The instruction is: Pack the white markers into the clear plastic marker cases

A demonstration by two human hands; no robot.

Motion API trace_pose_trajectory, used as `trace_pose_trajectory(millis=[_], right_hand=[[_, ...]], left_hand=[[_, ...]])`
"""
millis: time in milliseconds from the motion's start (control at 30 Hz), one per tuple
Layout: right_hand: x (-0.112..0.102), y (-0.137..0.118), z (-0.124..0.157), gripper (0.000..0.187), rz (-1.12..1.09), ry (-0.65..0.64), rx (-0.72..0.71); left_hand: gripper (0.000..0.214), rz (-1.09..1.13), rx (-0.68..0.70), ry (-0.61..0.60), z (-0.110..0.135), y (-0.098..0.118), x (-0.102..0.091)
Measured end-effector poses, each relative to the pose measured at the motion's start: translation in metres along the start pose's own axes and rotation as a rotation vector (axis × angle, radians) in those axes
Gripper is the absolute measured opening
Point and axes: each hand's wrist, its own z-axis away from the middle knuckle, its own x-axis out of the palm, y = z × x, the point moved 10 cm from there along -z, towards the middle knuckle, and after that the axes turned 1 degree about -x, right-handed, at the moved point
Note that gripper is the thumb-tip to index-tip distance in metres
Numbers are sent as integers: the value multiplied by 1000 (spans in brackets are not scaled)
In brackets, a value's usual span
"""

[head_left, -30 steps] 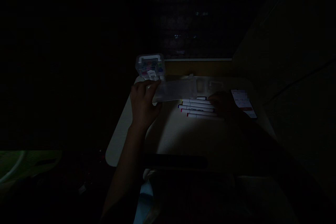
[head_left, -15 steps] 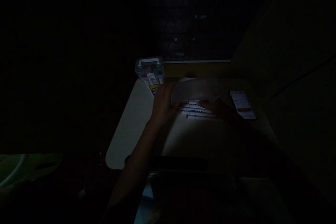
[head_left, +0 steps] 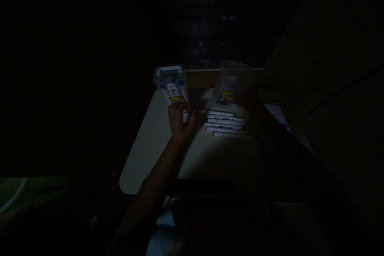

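Observation:
The scene is very dark. On a small pale table [head_left: 150, 156] lies a row of several white markers [head_left: 226, 124] with coloured caps. My left hand [head_left: 180, 122] rests by the markers' left ends, fingers curled, seemingly on a marker tip. My right hand [head_left: 250, 102] holds a clear plastic marker case [head_left: 229, 84] with a yellow label, tipped upright above the far side of the row. A second clear case [head_left: 170, 80] with a white handle and coloured markers inside stands at the table's far left corner.
A phone or card with a lit face [head_left: 277, 114] lies at the table's right side. A dark flat object [head_left: 204, 186] lies along the near edge. A wall and dark window are behind the table.
The clear case passed from my left hand to my right, moved right and was tipped upright. My left hand dropped to the markers' left ends.

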Motion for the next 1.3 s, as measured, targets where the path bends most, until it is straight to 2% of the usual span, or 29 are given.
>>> trace_pose_trajectory(millis=[67,100,133,200,267,333,400,533,667,767,867,967,1067,1133,1200,1300], right_hand=[[-3,4,-4,54,-1,47,-8],[-4,5,-6,54,4,65,-12],[-4,7,-8,53,12,74,-14],[-3,12,-11,49,10,66,-16],[-1,17,-12,49,-37,40,-19],[-1,23,-12,50,-91,28,-10],[-4,32,-10,49,-86,46,26],[-11,42,-6,42,-29,83,91],[-10,45,-7,47,-59,74,97],[-7,44,-6,62,-30,55,34],[-12,39,-2,88,59,84,-77],[-28,21,8,98,242,160,-212],[-46,-16,27,85,415,281,-374],[-49,-50,42,72,494,355,-497],[-37,-80,51,60,555,348,-558],[11,-121,54,51,633,184,-704]], left_hand=[[44,-5,-110,213,10,-29,-26],[57,23,-150,277,13,-42,-31],[69,57,-190,287,13,-56,-30],[88,158,-259,198,7,-80,-13],[96,294,-299,37,1,-94,13],[96,459,-340,-96,-2,-100,36],[92,589,-390,-143,-3,-104,49],[84,653,-490,-144,-4,-116,59],[78,608,-527,-131,-4,-124,58],[76,604,-551,-129,-2,-127,58],[79,643,-563,-116,0,-129,60],[81,654,-573,-105,1,-132,60],[82,654,-582,-93,2,-131,58],[83,656,-591,-102,4,-127,56],[82,650,-599,-133,6,-121,56],[77,649,-600,-200,8,-111,56]])
